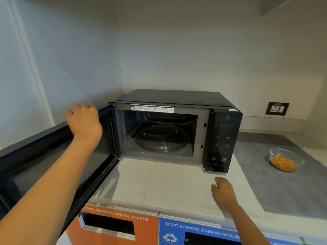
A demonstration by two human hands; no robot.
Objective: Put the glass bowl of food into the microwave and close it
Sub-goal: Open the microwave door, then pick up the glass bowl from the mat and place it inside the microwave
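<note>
- The glass bowl [287, 159] sat at the right edge of the frame, a little below the middle, upright on a grey mat [290, 183]; orange food [283, 163] lay in its lower part.
- We held the bowl with neither hand; it stood well apart from both, up and to the right of our right hand [223, 190].
- That right hand hovered low over the white counter [159, 181] in the lower right of the frame, palm down, fingers loosely spread and holding nothing.
- The black microwave [177, 128] stood at the middle of the frame, between our hands, its cavity bare but for the glass turntable [161, 138].
- Its door [58, 163] was swung wide open toward the lower left of the frame.
- Our left hand [84, 120] rested on the door's top edge at the left of the frame, fingers curled over it.
- Below the counter, at the bottom of the frame, we saw an orange bin panel [115, 225] and a blue bin panel [198, 232].
- A wall socket [277, 109] sat on the wall to the right of the microwave.
</note>
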